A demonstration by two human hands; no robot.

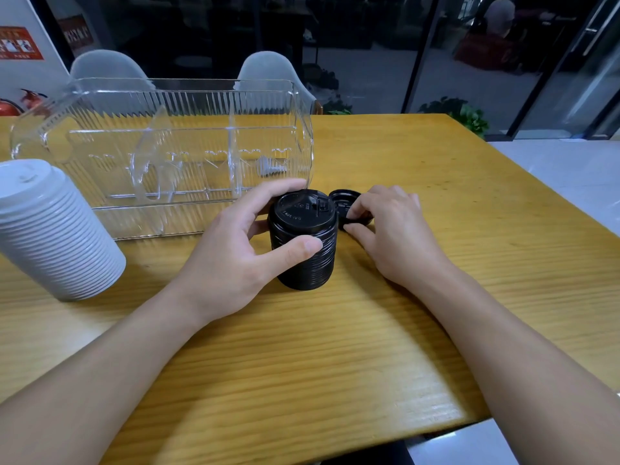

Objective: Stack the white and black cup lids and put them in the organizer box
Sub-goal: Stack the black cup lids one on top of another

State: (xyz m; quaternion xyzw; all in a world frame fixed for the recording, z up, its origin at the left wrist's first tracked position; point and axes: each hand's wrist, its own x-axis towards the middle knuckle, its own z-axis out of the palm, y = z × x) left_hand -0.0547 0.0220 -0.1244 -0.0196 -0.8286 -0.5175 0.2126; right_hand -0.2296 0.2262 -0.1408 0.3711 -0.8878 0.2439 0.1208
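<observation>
A stack of black cup lids [303,243] stands upright on the wooden table [335,347]. My left hand [235,250] grips the stack, thumb on its front and fingers round its back. Just right of it lies a single black lid [342,201] on the table, and my right hand [392,229] pinches its near edge between thumb and fingers. A tall stack of white lids [50,229] stands at the left, leaning slightly. The clear ribbed organizer box [167,146], with dividers inside, lies behind the stacks and holds no lids that I can see.
Two pale chairs [268,68] stand behind the table's far edge. Dark glass walls and a green plant [469,119] lie beyond. The table's right edge runs diagonally toward a pale floor.
</observation>
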